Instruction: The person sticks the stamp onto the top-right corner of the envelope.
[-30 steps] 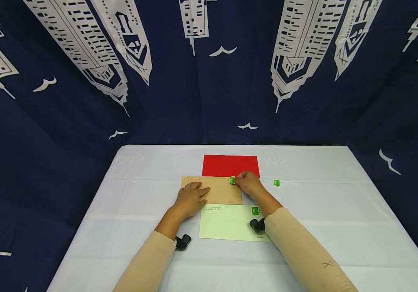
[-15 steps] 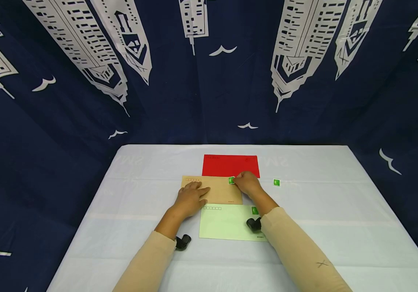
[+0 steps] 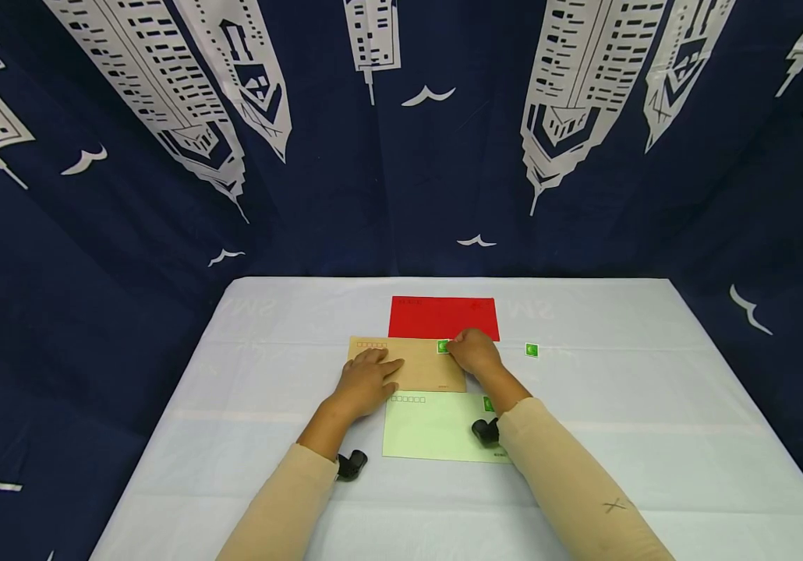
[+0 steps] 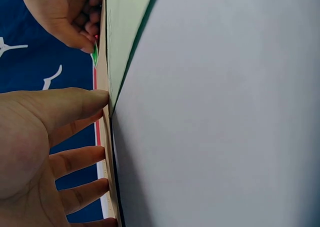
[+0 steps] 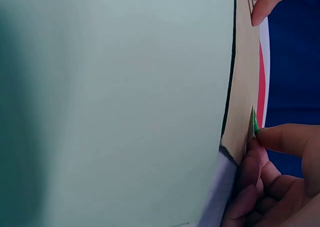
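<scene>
A tan envelope (image 3: pixel 426 378) lies on the white table between a red envelope (image 3: pixel 440 317) and a pale green one (image 3: pixel 436 436). My left hand (image 3: pixel 368 383) rests on the tan envelope's left part, fingers spread and fairly straight, as the left wrist view also shows. With thumb and finger my right hand (image 3: pixel 475 352) pinches a small green stamp (image 3: pixel 442 347) at the tan envelope's upper right corner. In the right wrist view the stamp (image 5: pixel 255 121) stands tilted at the thumb tip; whether its lower edge touches the paper, I cannot tell.
Another green stamp (image 3: pixel 531 350) lies on the table (image 3: pixel 598 374) to the right of the envelopes. A further stamp (image 3: pixel 489 403) sits on the pale green envelope's upper right corner, partly hidden by the right wrist. A dark blue patterned cloth (image 3: pixel 387 195) hangs behind the table.
My right hand has shifted slightly left with the stamp over the tan envelope's corner, and its forearm has moved left too. The left hand has stayed in place.
</scene>
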A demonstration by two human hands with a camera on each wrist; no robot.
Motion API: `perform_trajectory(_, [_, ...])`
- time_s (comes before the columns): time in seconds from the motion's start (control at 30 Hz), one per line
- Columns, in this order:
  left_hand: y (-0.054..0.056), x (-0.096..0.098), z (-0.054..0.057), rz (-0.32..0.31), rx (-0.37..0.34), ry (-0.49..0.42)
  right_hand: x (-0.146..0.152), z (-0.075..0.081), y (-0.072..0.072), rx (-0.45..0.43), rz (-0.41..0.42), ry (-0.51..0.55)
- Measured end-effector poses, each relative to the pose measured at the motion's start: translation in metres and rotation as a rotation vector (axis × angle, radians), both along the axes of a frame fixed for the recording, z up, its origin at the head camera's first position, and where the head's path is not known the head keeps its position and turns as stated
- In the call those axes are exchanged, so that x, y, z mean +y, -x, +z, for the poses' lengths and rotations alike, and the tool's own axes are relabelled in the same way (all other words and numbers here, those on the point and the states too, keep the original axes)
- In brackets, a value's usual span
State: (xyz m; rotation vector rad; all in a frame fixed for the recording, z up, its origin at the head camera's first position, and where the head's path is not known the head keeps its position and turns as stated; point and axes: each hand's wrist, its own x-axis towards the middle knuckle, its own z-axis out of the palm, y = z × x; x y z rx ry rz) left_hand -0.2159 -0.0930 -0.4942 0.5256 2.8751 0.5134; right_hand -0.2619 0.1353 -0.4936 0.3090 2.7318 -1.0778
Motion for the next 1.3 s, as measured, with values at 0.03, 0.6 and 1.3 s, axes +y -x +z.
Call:
perform_trajectory(0.03, [0.0, 0.0, -0.0001, 0.0, 0.001, 0.0, -0.0002, -0.0001, 0.0001, 0.002, 0.0, -0.006])
perform_trajectory(0.6, [0.0021, -0.0011, -0.0031, 0.0, -0.004, -0.002, -0.003, -0.0014, 0.0019, 0.006, 0.001, -0.047])
perform_trajectory(1.3, [-0.0002, -0.0016, 0.0006, -0.008, -0.01, -0.011, -0.0015, -0.0012, 0.0017, 0.009, 0.011, -0.039])
